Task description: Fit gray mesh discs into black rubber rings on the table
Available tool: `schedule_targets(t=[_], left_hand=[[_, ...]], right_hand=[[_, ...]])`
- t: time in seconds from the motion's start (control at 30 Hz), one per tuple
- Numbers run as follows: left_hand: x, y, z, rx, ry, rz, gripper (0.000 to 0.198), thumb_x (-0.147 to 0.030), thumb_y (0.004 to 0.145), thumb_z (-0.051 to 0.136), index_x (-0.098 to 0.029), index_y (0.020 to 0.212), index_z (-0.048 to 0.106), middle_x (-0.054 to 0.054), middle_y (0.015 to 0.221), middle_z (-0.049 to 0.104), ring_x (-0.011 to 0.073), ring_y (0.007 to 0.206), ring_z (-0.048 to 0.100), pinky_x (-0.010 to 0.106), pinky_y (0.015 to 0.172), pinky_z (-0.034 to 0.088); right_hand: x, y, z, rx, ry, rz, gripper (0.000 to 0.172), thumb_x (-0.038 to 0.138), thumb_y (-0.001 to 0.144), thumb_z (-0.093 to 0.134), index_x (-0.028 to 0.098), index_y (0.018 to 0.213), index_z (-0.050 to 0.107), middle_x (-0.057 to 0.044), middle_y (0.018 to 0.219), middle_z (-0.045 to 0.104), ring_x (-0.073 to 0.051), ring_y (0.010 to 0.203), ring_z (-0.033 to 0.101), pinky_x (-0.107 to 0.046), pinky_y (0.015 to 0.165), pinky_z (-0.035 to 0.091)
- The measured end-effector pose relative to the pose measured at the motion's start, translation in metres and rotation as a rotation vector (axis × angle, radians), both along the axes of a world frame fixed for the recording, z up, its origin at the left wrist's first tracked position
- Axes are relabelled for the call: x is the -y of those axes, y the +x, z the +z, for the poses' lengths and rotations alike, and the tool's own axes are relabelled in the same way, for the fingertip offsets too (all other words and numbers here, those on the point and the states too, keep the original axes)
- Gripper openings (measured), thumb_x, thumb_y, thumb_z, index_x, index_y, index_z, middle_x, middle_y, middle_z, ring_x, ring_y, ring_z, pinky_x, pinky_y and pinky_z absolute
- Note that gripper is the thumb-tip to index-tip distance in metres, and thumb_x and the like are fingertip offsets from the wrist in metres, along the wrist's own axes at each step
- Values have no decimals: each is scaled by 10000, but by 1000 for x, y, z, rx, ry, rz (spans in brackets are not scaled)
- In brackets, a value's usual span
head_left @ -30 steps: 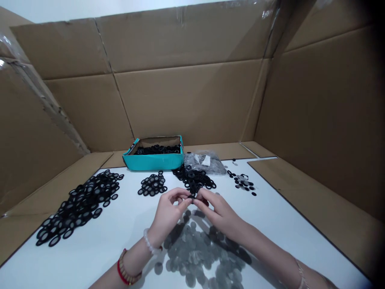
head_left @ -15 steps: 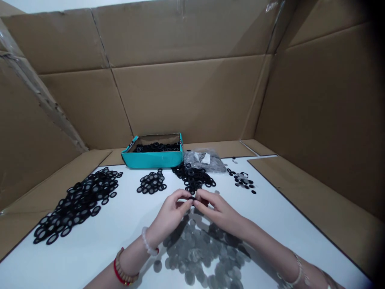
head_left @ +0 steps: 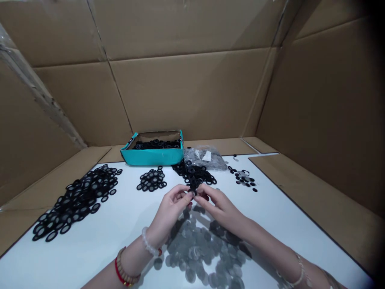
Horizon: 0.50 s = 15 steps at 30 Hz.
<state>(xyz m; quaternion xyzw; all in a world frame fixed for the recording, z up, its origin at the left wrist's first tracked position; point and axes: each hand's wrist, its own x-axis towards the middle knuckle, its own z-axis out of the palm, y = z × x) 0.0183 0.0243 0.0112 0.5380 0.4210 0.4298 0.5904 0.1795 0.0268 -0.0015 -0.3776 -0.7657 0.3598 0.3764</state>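
Observation:
My left hand (head_left: 170, 205) and my right hand (head_left: 218, 202) meet above the white table, their fingertips pinching a small black rubber ring (head_left: 193, 193) between them. The ring is partly hidden by my fingers. Just beyond my fingertips lies a heap of black rings (head_left: 194, 175), and the nearest rings almost touch my hands. Below my wrists, a spread of grey metal mesh discs (head_left: 200, 251) lies on the table. Each black ring seems to have a grey mesh centre, though the rings are too small to be sure.
A large heap of black rings (head_left: 76, 200) lies at the left and a smaller one (head_left: 152, 179) at centre. A teal box (head_left: 153, 159) holds more rings. Beside it are a clear bag of grey discs (head_left: 206, 157) and a small mixed pile (head_left: 242, 177). Cardboard walls (head_left: 192, 96) surround the table.
The whole scene sits slightly higher in the picture as the head view tilts. My hands stay together on the ring, with the fingers shifted slightly.

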Motion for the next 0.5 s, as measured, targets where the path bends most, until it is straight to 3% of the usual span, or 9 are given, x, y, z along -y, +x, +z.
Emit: schedule_targets(t=[0.13,0.27,0.4,0.5], left_hand=[[0,-1,2,25,3,-35,182,-316,790,586,-180,906,555,-2,755,553,134,713,521,239,677,408],[-2,-3,7,-121,140,-64,140,-285,773,592,-166,843,572,27,825,576,167,803,537,258,727,415],[-5,-3,7,-238,204,-22,115,-264,767,576,-149,756,568,26,758,561,169,752,527,272,709,410],[-5,-1,6,-196,169,26,112,-252,754,590,-147,729,558,15,723,545,158,728,520,264,699,409]], right_hand=[[0,2,2,7,-2,35,212,314,927,408,189,757,432,28,702,449,-119,640,433,-225,581,322],[1,4,5,19,-6,49,272,318,932,391,189,692,392,38,674,398,-115,622,389,-224,571,298],[5,1,4,-11,6,-29,299,311,917,419,187,650,367,34,670,387,-119,631,384,-230,571,287],[7,-2,2,-42,6,-96,291,315,909,430,188,655,371,34,658,382,-118,610,376,-233,555,281]])
